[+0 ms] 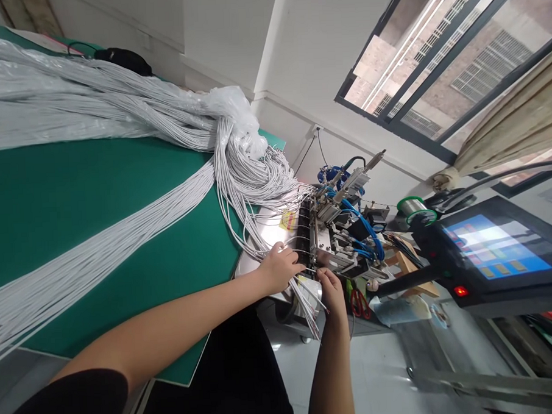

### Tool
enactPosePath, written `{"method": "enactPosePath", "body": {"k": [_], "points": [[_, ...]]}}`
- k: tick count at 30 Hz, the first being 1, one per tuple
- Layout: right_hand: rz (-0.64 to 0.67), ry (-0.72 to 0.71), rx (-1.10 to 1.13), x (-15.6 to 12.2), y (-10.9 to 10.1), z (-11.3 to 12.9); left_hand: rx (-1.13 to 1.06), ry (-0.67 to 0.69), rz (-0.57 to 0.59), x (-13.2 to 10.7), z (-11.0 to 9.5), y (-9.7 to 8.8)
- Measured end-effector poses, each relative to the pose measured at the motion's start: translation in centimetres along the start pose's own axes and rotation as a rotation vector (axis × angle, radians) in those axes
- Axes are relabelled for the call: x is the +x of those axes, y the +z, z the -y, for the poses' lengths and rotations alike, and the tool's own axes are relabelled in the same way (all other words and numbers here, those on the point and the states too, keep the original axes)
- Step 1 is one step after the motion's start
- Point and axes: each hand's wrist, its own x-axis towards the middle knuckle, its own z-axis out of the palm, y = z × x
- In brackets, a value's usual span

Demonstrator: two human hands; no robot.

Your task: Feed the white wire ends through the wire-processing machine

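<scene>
My left hand (pixel 281 268) is closed on a thin white cable (pixel 310 270) at the near end of a bench machine (pixel 322 238). On the other side of that cable, my right hand (pixel 331 288) pinches its end between thumb and fingertips. Below my left hand, several loose white cables (pixel 308 309) hang down with reddish tips. Other white cables run from a large bundle (pixel 268 177) into a row of slots along the machine's left edge. The fingertips partly hide the cable end.
A green-topped table (pixel 106 190) carries long white cables, partly in clear plastic (pixel 235 108). Right of the machine are a solder wire spool (pixel 416 210), a lit touchscreen (pixel 497 246) and red-handled scissors (pixel 360 304). Blue air hoses (pixel 375 236) arch over the machine.
</scene>
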Motion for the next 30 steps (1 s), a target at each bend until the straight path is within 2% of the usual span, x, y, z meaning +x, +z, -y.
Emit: {"method": "enactPosePath", "body": {"k": [8, 22, 27, 30], "points": [[-0.072, 0.037, 0.081, -0.2, 1.0, -0.3, 0.003, 0.001, -0.017, -0.1, 0.1, -0.1], [-0.117, 0.050, 0.042, -0.8, 0.9, -0.5, 0.007, 0.009, -0.051, -0.3, 0.1, -0.1], [-0.171, -0.015, 0.011, -2.3, -0.5, 1.1, 0.020, 0.017, -0.048, -0.3, 0.1, 0.2], [-0.172, -0.077, -0.114, -3.2, -0.8, 3.0, 0.042, 0.015, -0.040, -0.3, 0.1, 0.0]]}}
